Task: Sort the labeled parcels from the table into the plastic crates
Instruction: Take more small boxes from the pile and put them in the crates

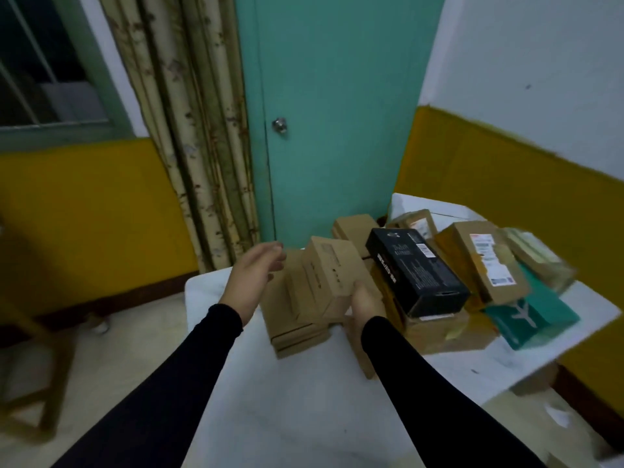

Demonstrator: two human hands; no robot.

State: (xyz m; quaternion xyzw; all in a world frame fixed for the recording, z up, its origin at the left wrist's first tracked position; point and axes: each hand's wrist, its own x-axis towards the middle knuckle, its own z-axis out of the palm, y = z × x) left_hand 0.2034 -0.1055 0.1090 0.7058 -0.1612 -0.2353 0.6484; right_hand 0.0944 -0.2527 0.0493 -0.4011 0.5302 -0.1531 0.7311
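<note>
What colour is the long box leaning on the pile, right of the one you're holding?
Black box, with a small white label; head view.

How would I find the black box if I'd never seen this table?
Start at the white table in front of the teal door and look at the heap of brown cardboard parcels. Lying tilted on top, mid-heap, is the long black box, the only black one, with a small white barcode sticker.

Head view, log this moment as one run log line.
right hand: holds small brown parcel | left hand: open beside it | pile on table | crates: not visible
</note>
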